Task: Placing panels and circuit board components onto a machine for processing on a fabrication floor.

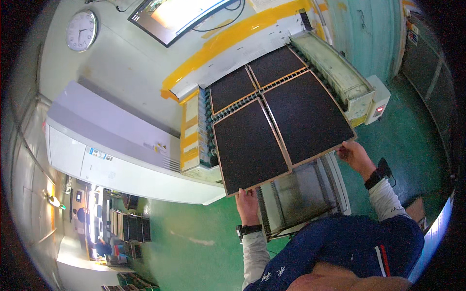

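Two black panels with copper-coloured edges lie side by side at the near end of a roller conveyor point(236, 107). My left hand point(247, 207) grips the near edge of the left black panel point(250, 145), close to its outer corner. At the outer near corner of the right black panel point(310, 116), my right hand point(356, 156) is closed on the edge. The inner long edges of these panels run close beside each other. Farther along the rollers lie two more black panels, a left one point(233, 89) and a right one point(276, 67).
A frame stand point(303, 194) is below the near panel edges, in front of my body. Rails flank the conveyor, with a control box point(379, 104) on the right. A long white cabinet point(131, 160) stands left. A screen point(177, 17) and a clock point(81, 30) hang on the wall.
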Demonstrator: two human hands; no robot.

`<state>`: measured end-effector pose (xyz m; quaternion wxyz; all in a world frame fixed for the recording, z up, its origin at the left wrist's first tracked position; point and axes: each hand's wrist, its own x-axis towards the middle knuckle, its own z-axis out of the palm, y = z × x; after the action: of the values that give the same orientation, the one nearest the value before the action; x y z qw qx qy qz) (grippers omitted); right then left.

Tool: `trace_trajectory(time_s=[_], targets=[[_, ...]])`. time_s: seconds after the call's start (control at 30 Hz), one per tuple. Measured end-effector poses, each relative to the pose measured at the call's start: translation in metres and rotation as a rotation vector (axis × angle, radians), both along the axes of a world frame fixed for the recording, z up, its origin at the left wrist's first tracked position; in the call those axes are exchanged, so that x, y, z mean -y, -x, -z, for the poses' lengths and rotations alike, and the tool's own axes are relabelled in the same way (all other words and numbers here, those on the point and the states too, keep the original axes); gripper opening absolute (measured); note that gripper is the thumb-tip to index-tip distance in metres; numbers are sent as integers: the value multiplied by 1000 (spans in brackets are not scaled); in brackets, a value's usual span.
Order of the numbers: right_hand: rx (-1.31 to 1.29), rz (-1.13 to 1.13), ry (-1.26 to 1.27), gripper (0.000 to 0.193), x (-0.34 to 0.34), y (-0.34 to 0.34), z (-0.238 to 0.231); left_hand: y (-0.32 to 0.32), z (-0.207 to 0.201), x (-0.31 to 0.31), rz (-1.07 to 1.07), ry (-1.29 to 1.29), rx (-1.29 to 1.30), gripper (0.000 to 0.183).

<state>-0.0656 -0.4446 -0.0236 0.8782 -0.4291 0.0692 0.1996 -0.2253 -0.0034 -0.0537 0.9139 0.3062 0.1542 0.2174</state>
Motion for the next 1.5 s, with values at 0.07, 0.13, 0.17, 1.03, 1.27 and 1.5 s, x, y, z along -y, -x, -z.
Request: trace_trajectory(time_s=[0.07,0.13,0.17,1.03,1.27,1.5], targets=[[16,0,-14,23,3,-4,9,-10,-10,5,6,-10,-7,19],[32,-6,-29,23,1,-7,8,-15,-8,3,-23,42,6,18],[13,-11,-16,23,-3,-8,2,-14,-6,-1,-25,41,4,18],[2,-26,34,27,-16,-34,-2,-52,2,-32,50,32,-20,11],[-1,-37,50,25,-18,-40,2,-56,5,-40,58,23,0,13],[-5,-43,40,27,-18,-47,5,-63,-4,-37,52,30,-34,13]])
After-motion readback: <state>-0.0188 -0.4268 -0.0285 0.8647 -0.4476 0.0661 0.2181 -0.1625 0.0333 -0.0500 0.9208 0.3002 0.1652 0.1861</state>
